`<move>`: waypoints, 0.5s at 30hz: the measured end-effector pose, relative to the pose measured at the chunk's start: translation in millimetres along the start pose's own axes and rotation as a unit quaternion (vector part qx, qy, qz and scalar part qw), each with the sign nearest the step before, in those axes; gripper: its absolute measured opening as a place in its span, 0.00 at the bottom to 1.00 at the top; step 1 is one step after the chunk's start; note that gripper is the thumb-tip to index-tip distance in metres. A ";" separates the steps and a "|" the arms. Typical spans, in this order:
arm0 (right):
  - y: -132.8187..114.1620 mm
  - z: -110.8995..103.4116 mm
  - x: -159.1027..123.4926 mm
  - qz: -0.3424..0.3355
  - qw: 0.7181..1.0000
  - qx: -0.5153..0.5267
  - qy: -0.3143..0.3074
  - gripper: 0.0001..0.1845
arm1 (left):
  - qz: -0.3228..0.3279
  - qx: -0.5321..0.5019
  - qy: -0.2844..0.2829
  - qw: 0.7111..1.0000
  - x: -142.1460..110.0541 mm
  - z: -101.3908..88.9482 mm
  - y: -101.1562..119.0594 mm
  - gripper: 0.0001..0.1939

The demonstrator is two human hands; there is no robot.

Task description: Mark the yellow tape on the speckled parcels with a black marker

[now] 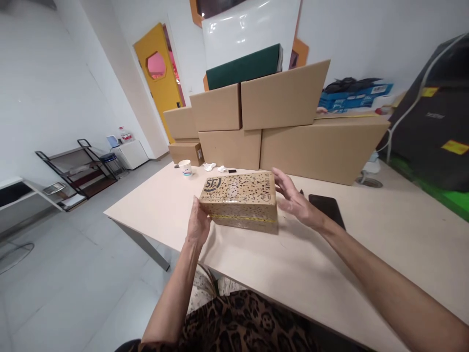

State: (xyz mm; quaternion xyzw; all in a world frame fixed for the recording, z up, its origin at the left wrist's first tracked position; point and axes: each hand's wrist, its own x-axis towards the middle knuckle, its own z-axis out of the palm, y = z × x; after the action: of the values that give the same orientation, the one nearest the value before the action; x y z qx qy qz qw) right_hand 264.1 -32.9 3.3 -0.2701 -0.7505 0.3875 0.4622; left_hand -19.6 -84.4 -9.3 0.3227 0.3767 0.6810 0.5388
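Note:
A speckled cardboard shipping box (240, 201) with a large "SF" mark sits near the front of the table, a yellow strip running along its near side. My left hand (198, 222) grips the box's left end, with some fingers hidden around the corner. At the other end, my right hand (293, 198) is open, its fingers stretched out beside the box's right side. Whether its fingertips touch the cardboard I cannot tell. A dark flat device (327, 210), like a phone or tablet, lies under and behind my right wrist.
Plain cardboard boxes (229, 149) are stacked along the back of the pale table (157, 205), topped by a dark green box (245, 66). A paper cup (185, 167), crumpled tissues (209, 166) and a small black item (232, 171) lie before them. A cable hole (369, 182) is at right.

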 end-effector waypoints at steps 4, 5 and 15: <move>3.2 3.8 3.6 0.078 0.985 0.122 0.098 0.33 | 0.015 0.092 -0.028 0.995 -6.6 2.6 3.6 0.22; 1.4 5.1 4.6 0.093 0.978 0.147 0.117 0.31 | 0.026 0.101 -0.039 0.994 -9.6 4.4 5.4 0.21; -20.3 13.6 2.9 0.146 0.966 0.187 0.103 0.25 | 0.038 0.101 -0.099 0.989 -63.4 -19.5 17.3 0.27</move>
State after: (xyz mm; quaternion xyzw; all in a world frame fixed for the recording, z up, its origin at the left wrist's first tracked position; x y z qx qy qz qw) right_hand 249.7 -46.4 17.9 -0.3238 -0.5660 0.5542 0.5174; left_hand -31.2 -151.9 -6.5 0.4551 0.3760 0.6245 0.5114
